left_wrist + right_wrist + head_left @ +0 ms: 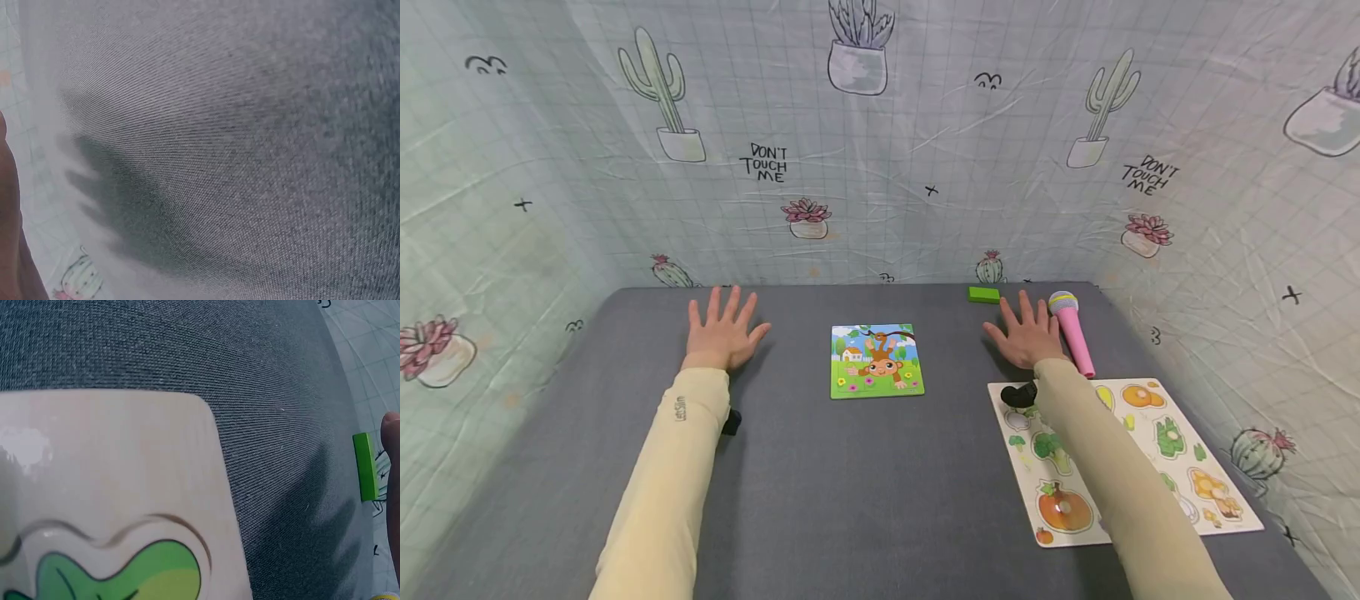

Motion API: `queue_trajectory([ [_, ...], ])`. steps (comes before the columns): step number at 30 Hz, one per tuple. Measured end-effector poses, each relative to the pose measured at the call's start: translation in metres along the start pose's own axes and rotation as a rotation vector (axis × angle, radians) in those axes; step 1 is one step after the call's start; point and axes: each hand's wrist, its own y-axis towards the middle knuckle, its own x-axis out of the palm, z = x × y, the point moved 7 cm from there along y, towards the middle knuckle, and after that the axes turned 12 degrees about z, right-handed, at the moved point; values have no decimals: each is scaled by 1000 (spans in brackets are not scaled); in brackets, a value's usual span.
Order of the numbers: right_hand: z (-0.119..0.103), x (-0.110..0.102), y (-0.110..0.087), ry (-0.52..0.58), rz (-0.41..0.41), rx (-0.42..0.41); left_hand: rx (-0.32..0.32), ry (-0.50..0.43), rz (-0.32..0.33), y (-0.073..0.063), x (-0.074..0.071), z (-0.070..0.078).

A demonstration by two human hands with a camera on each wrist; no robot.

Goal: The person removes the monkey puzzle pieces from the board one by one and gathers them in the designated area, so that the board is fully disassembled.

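Observation:
My left hand (718, 333) is held palm down with fingers spread straight over the left part of the table. In the left wrist view its shadow falls on the cloth and only an edge of the hand (9, 212) shows. My right hand (1027, 335), fingers also spread, is between a green block (983, 295) and a pink toy microphone (1072, 332); it holds nothing. A square monkey jigsaw puzzle (877, 361) lies between the two hands. Under my right forearm is a vegetable puzzle board (1063, 471), partly hidden by the sleeve; its corner fills much of the right wrist view.
A dark grey cloth covers the table (865, 492). Behind it and along both sides hangs a pale curtain (880, 150) printed with cacti and lettering. A black wrist camera (1019, 395) overlaps the vegetable board's upper left corner.

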Motion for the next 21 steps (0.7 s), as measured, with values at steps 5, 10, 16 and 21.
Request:
queue_trajectory([
  [5, -5, 1, 1, 44, -1, 14, -34, -147, 12, 3, 5, 6],
  [10, -32, 4, 6, 207, 3, 5, 41, -530, 61, 8, 14, 55],
  [16, -100, 6, 7, 386, -16, -75, 105, -805, 71, -1, 31, 110],
  [21, -143, 9, 8, 478, -30, -161, 99, -830, 123, -7, 36, 117],
])
